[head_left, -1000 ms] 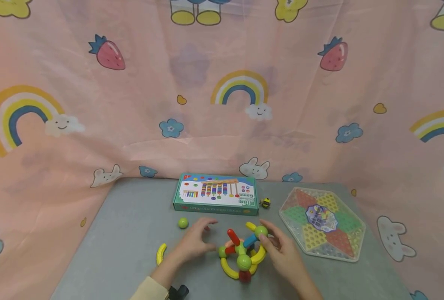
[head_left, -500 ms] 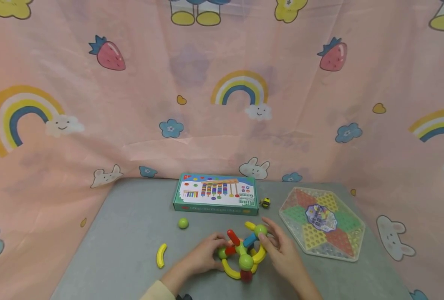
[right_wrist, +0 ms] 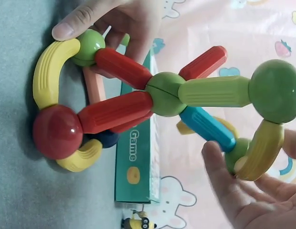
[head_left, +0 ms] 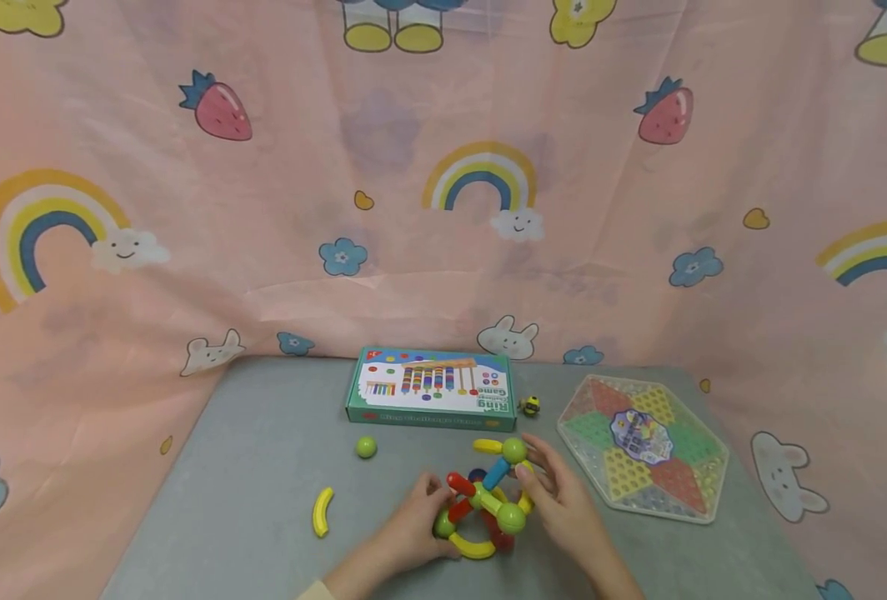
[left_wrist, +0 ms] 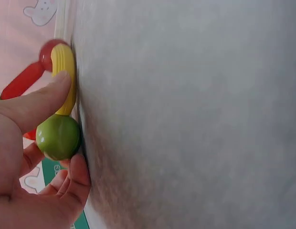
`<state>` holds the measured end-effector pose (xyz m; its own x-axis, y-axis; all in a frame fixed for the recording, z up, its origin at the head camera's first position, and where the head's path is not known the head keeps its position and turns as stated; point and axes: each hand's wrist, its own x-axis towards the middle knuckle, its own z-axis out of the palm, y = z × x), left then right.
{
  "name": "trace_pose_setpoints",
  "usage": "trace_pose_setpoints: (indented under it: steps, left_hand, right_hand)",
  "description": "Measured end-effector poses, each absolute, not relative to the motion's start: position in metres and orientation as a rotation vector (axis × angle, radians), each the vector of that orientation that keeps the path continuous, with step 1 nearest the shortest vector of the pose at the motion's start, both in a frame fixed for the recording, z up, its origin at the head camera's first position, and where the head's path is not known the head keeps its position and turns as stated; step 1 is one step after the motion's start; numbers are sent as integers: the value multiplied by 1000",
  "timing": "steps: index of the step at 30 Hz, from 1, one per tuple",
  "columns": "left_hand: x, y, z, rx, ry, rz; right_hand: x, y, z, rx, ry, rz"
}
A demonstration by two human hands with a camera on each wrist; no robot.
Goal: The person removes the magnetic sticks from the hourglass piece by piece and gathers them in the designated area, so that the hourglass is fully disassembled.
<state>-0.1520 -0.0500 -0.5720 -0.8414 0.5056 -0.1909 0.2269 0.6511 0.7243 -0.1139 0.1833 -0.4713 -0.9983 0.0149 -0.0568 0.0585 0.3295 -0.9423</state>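
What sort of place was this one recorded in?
Probably a children's play area, or a tabletop set dressed as one: a pink cloth printed with rainbows and strawberries hangs behind a grey table, with a Ring Challenge Game box and a ball-and-stick toy.

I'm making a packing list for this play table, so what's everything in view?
Stick-and-ball build: one; green, red, yellow, blue and more; between the hands
Loose ball: one, green, in front of the box
Loose curved stick: one, yellow, on the table's left
Box: one, green with a printed white top, back of the table
Small figure: one, yellow and black, just right of the box
Hexagonal game board: one; clear, red, green and yellow; table's right
Table: one, grey, beneath everything
Printed cloth: one, pink, behind the table
Left hand: one, bare, holding the build's lower left
Right hand: one, bare, holding its upper right
Sleeve: one, cream, on the left arm
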Motion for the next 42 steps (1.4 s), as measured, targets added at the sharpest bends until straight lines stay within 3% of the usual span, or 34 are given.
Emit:
trace_pose_setpoints:
  steps: [32, 42]
  left_hand:
    - [-109, -12, -568, 277, 2235, 1275]
    - [-118, -25, -571, 513, 2104, 1414]
  right_hand:
    - [-134, 179, -468, 34, 2484, -1828]
    - [-139, 181, -460, -20, 2376, -1871]
